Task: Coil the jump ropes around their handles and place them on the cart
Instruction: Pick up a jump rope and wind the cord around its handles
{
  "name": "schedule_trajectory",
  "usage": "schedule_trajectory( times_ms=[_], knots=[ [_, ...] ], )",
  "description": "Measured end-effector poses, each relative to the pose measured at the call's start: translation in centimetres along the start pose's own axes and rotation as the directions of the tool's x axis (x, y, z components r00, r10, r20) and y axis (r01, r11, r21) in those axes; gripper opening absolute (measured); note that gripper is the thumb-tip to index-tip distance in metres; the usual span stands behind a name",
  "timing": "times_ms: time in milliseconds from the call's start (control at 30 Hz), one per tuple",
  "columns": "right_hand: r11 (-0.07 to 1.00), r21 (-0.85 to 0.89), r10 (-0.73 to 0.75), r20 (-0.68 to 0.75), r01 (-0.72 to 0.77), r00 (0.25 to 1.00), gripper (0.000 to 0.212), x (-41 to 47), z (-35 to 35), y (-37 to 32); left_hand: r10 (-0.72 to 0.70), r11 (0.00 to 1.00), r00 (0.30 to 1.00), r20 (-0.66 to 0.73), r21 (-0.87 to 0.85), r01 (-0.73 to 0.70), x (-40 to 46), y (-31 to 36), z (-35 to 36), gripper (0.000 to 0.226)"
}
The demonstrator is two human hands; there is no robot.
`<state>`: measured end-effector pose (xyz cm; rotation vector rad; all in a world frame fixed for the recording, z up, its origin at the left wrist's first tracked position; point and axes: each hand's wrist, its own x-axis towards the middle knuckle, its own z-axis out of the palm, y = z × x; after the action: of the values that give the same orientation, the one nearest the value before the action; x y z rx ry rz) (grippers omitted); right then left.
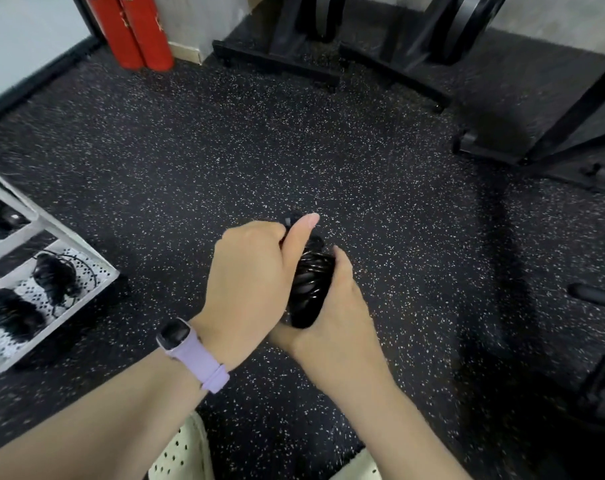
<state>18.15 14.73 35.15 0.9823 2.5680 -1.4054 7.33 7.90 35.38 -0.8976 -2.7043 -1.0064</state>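
Speckled gym floor (224,140) | both hands' fingers grasp coiled jump rope (308,285) | cart (96,271) left

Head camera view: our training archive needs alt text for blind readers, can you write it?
Two hands hold a black jump rope coiled around its handles above a speckled gym floor: the left hand grips the top, thumb up, the right hand cups it below. At left, a white cart already holds coiled ropes.
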Motion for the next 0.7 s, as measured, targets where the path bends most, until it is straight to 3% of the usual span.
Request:
schedule_trajectory(
  times_ms=[67, 167, 233, 267, 300, 333, 400, 433, 500, 600, 700],
  knots=[
    [1.0, -0.019, 0.015, -0.14, -0.018, 0.99, 0.107, 0.6, 0.3, 0.2, 0.054, 0.998, 0.998, 0.019, -0.037, -0.053, -0.4, 0.5, -0.2, 0.055],
    [0.965, 0.263, 0.017, -0.101, 0.01, 0.995, 0.058, 1.5, -1.4, 0.7, 0.065, 0.98, 0.997, 0.052, -0.189, -0.054, -0.1, 0.9, -1.2, 0.046],
    [0.808, 0.588, 0.054, -0.016, -0.035, 0.998, 0.04, 2.0, -2.6, 0.8, -0.008, 0.923, 0.996, 0.093, -0.383, 0.043, 0.4, 1.2, -2.1, 0.039],
    [0.673, 0.738, 0.067, 0.02, -0.06, 0.998, 0.039, 2.1, -3.2, 0.7, -0.025, 0.895, 0.991, 0.13, -0.439, 0.08, 0.5, 1.4, -2.5, 0.035],
    [0.603, 0.796, 0.075, 0.001, -0.046, 0.997, 0.04, 2.3, -3.8, 0.9, -0.023, 0.889, 0.984, 0.175, -0.446, 0.101, 0.7, 1.5, -2.7, 0.033],
    [0.63, 0.777, 0.072, -0.061, 0.002, 0.996, 0.04, 2.3, -4.5, 1.1, -0.014, 0.897, 0.976, 0.217, -0.429, 0.108, 0.7, 1.5, -3.0, 0.032],
    [0.865, 0.497, 0.035, -0.195, 0.068, 0.98, 0.034, 2.2, -5.4, 1.5, -0.014, 0.91, 0.968, 0.25, -0.398, 0.116, 0.7, 1.3, -3.4, 0.037],
    [0.916, 0.392, 0.006, -0.218, 0.082, 0.976, 0.033, 1.9, -5.5, 1.7, -0.036, 0.905, 0.971, 0.236, -0.404, 0.132, 0.8, 1.1, -3.6, 0.041],
    [0.945, 0.315, -0.023, -0.214, 0.092, 0.977, 0.035, 1.7, -5.6, 1.7, -0.117, 0.865, 0.972, 0.203, -0.46, 0.2, 1.3, 0.6, -3.8, 0.044],
    [0.958, 0.284, -0.007, -0.15, 0.05, 0.989, 0.03, 1.9, -5.5, 1.9, -0.241, 0.712, 0.923, 0.299, -0.592, 0.377, 1.9, 0.2, -3.6, 0.031],
    [0.991, 0.127, -0.024, -0.143, 0.042, 0.989, 0.026, 2.2, -5.2, 1.8, -0.151, 0.718, 0.933, 0.326, -0.613, 0.33, 1.7, 0.2, -3.7, 0.027]
  ],
)
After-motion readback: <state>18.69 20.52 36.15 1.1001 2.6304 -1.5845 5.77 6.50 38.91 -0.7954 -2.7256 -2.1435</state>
